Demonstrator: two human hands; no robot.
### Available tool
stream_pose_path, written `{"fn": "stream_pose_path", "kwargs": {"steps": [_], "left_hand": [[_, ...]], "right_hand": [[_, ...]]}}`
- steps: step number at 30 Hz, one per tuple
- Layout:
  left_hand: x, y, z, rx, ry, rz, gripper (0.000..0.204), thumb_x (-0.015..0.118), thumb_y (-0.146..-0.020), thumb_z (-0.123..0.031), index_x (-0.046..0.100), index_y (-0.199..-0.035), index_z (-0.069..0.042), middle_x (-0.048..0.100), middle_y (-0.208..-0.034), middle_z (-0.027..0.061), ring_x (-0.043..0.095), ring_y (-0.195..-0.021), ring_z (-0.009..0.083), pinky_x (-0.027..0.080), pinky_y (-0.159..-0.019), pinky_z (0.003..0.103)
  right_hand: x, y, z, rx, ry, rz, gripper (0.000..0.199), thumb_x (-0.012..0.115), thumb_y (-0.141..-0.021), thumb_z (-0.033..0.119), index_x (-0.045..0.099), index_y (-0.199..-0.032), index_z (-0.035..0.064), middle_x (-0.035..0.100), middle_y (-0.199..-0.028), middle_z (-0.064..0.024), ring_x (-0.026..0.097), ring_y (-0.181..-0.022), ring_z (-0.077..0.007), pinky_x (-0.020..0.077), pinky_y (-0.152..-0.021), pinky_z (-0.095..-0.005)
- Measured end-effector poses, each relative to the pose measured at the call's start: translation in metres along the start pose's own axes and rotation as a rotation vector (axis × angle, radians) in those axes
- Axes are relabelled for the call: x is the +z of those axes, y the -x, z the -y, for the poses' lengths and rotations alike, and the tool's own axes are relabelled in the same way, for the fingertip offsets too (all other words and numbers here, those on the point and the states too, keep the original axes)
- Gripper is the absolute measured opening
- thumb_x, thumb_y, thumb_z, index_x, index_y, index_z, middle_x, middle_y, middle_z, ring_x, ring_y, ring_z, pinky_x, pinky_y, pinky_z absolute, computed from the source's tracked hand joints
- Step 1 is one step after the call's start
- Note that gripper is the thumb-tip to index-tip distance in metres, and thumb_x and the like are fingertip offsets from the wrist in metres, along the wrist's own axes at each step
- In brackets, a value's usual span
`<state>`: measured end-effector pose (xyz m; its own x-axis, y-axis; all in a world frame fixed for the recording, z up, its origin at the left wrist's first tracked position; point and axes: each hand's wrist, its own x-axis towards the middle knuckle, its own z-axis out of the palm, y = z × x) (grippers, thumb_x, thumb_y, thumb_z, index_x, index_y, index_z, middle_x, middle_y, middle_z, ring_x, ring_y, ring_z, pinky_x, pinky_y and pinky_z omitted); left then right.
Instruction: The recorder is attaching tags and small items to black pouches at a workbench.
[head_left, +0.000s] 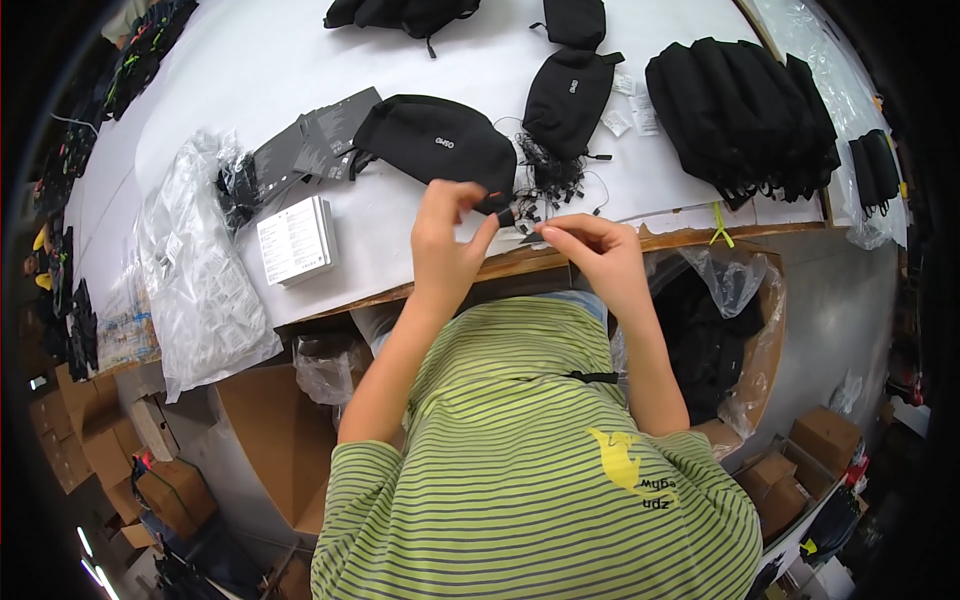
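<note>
White table top fills the upper frame, wooden front edge running just under the hands. Green-and-grey striped shirt takes up the lower middle. Black stack of folded bags sits at the right end of the table. Clear plastic sack of small packets hangs over the left edge. Open cardboard box with a plastic liner and dark contents stands below the table on the right; more brown cartons lie on the floor at left and right.

Black waist bag lies flat on the table just above the hands, its right end touching the left hand. Second black waist bag lies beside it to the right, upright-ish, with small white tags next to it. Dark grey cards are fanned out left of the first bag, touching it. White stack of leaflets sits near the front edge, left of the hands. Tangle of black string loops lies between the two bags, just above the right hand.

Left hand: thumb and forefinger pinched on a small black tab at the bag's end, other fingers curled. Right hand: fingertips pressed together, pinching something thin and small; can't tell what exactly. Hands are near each other, not touching.
</note>
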<state>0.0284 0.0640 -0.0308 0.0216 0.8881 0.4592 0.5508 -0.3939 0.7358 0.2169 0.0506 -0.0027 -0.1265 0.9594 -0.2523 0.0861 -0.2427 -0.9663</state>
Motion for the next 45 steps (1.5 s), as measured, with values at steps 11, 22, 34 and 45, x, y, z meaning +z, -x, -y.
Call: {"fn": "stream_pose_path", "kwargs": {"steps": [11,22,34,45], "left_hand": [[-0.033,0.03,-0.022,-0.453,0.324,-0.02,0.01,0.068,-0.076,-0.001,0.068,-0.086,-0.001,0.058,-0.077,0.0011,0.046,-0.063,0.007,0.035,-0.054,0.021],[-0.054,0.034,-0.05,-0.566,0.762,-0.216,0.006,0.061,-0.088,-0.006,0.059,-0.091,0.0,0.061,-0.087,0.0059,0.056,-0.074,0.0099,0.042,-0.067,0.021],[-0.045,0.037,-0.059,-0.397,0.492,0.038,0.009,0.058,-0.089,-0.006,0.059,-0.086,0.003,0.061,-0.075,0.0029,0.049,-0.06,0.0039,0.037,-0.052,0.018],[-0.042,0.041,-0.061,-0.393,0.351,0.003,0.009,0.058,-0.089,-0.005,0.059,-0.086,0.003,0.06,-0.073,0.0044,0.052,-0.058,0.0046,0.04,-0.051,0.018]], "right_hand": [[0.043,-0.004,0.002,-0.39,0.358,0.037,0.011,0.068,-0.081,0.013,0.072,-0.088,0.0064,0.06,-0.058,-0.0043,0.048,-0.047,-0.0065,0.0372,-0.045,-0.0224],[0.007,-0.008,0.004,-0.041,-0.486,0.268,0.011,0.061,-0.088,0.01,0.059,-0.096,0.0033,0.066,-0.084,-0.0059,0.056,-0.07,-0.0057,0.0369,-0.055,-0.0161],[0.034,0.005,0.005,-0.042,-0.455,0.29,0.015,0.062,-0.091,0.016,0.055,-0.088,0.0042,0.067,-0.08,-0.0065,0.06,-0.067,-0.0072,0.0408,-0.057,-0.0169],[0.052,0.015,0.007,-0.055,-0.493,0.164,0.015,0.064,-0.089,0.016,0.057,-0.081,0.0053,0.058,-0.07,0.0007,0.051,-0.061,-0.0026,0.0308,-0.051,-0.0156]]}}
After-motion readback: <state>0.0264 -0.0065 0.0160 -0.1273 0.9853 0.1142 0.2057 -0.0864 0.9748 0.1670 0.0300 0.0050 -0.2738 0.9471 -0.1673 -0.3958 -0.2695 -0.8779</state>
